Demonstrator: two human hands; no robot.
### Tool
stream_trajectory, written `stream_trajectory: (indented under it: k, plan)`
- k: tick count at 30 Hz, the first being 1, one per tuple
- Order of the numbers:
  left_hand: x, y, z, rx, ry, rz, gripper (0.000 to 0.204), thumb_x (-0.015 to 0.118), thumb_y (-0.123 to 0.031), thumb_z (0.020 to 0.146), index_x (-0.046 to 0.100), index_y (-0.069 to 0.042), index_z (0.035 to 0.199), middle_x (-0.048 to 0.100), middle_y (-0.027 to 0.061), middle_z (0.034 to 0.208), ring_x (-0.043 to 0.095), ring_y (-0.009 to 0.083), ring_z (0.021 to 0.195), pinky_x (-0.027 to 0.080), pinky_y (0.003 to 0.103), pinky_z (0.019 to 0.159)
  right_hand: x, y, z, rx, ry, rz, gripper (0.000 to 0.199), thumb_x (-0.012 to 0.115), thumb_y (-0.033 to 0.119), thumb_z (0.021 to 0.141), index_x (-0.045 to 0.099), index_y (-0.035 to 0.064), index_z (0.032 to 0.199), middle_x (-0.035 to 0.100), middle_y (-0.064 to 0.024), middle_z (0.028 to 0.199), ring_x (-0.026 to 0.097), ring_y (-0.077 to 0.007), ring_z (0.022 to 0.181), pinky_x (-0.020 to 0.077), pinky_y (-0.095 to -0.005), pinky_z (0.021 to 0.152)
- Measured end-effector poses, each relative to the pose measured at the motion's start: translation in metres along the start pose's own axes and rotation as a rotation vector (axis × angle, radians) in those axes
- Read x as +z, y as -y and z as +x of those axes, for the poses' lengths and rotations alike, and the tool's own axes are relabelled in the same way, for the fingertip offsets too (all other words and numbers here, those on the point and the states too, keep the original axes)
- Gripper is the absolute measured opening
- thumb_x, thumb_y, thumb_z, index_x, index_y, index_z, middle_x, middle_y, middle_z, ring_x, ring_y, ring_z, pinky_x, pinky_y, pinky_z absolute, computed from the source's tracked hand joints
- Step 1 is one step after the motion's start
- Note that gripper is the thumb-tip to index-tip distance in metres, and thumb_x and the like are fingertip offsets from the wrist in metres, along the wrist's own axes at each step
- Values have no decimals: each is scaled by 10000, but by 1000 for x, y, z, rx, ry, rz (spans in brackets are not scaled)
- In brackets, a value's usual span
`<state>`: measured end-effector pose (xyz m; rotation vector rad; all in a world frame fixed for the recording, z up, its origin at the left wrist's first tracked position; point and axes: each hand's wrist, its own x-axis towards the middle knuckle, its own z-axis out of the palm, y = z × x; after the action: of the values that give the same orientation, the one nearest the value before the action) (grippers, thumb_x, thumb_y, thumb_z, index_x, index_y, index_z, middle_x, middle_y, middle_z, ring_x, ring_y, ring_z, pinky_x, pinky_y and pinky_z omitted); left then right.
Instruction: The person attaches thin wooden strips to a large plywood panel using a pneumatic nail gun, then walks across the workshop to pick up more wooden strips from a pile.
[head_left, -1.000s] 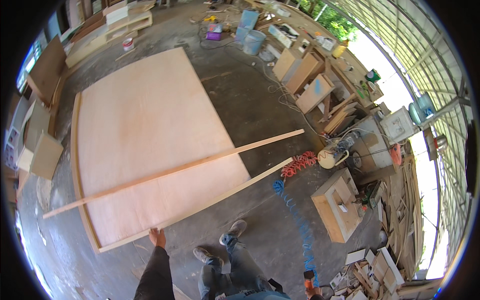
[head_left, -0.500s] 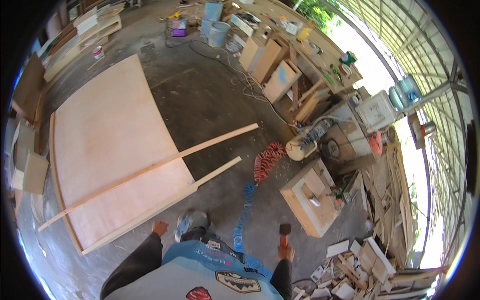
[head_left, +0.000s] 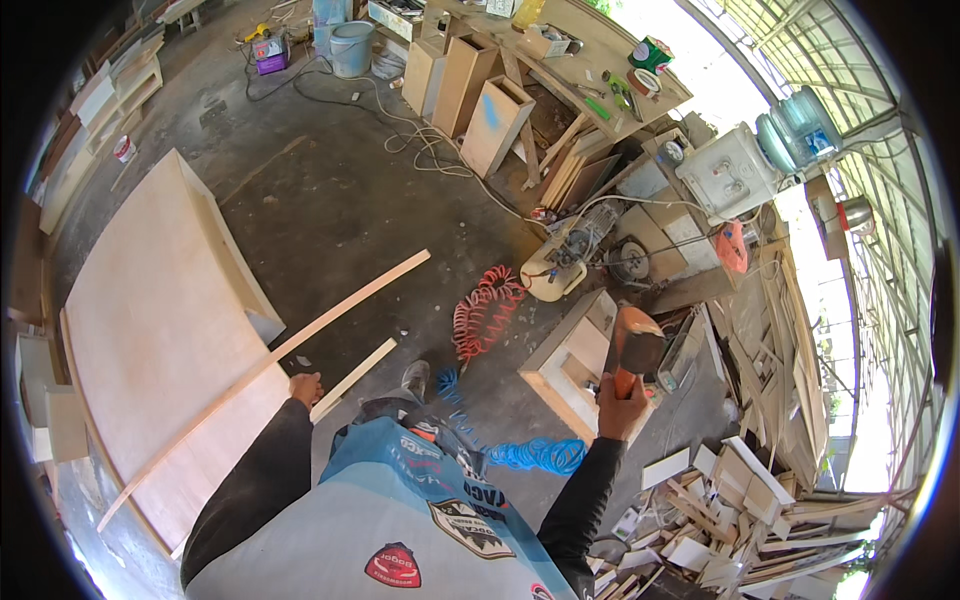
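Note:
My right hand is raised on the right, closed round the orange handle of a hammer with a dark, blunt head. My left hand is closed, its fingers curled, above the near edge of a large pale wooden panel. Whatever those fingers may hold is hidden. One long thin wooden strip lies across the panel and juts past its right side. Beside my left hand, the end of a second strip sticks out along the near edge; my arm covers much of the rest.
Red coiled air hose and blue coiled hose lie on the floor by a cream compressor. A wooden box stands at right, near a heap of offcuts. A workbench is at the far right.
The hammer has risen in my right hand. My left hand has moved up to the panel's near edge. My view has shifted, and the panel's right side wall now shows.

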<state>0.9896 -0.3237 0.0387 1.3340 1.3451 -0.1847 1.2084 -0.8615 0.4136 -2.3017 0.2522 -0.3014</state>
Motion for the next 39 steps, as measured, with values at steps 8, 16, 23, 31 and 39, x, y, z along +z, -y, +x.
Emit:
stream_trajectory:
  k: [8, 16, 23, 31, 39]
  plan:
    - [229, -164, -34, 110, 295, -205, 242, 719, -284, 971, 673, -62, 1053, 695, 48, 855, 718, 170, 738, 570, 343, 648, 19, 0, 136, -121, -50, 381, 135, 755, 34, 874, 637, -15, 914, 613, -48, 614, 555, -94, 468, 373, -242, 405]
    - [316, -207, -6, -80, 121, -528, 250, 712, -278, 973, 648, -49, 1053, 685, 76, 871, 710, 203, 711, 544, 347, 560, 90, 4, 285, -241, 362, 163, 231, 791, 166, 820, 654, -12, 876, 620, -99, 612, 611, -165, 540, 475, -341, 552]
    - [326, -205, -6, -177, -325, -911, 267, 749, -269, 922, 631, -37, 981, 647, 85, 795, 663, 218, 595, 498, 339, 500, 188, 22, 425, -562, 555, 182, 182, 764, 91, 860, 611, -6, 839, 565, -23, 578, 537, -98, 479, 425, -286, 466]
    - [374, -135, 90, -586, -660, -1257, 616, 732, -464, 890, 602, -32, 1309, 582, 236, 1220, 634, 382, 1107, 510, 558, 850, 321, 180, 523, -432, 884, 255, 155, 738, 17, 863, 646, -40, 974, 598, -43, 622, 552, -118, 475, 439, -296, 467]
    - [444, -206, 176, -603, -913, -1545, 747, 839, -536, 786, 659, 34, 1235, 700, 185, 1061, 700, 325, 908, 551, 485, 768, 490, 321, 640, -484, 992, 337, 483, 627, 15, 901, 581, -77, 1373, 577, -54, 683, 484, -110, 499, 417, -275, 493]
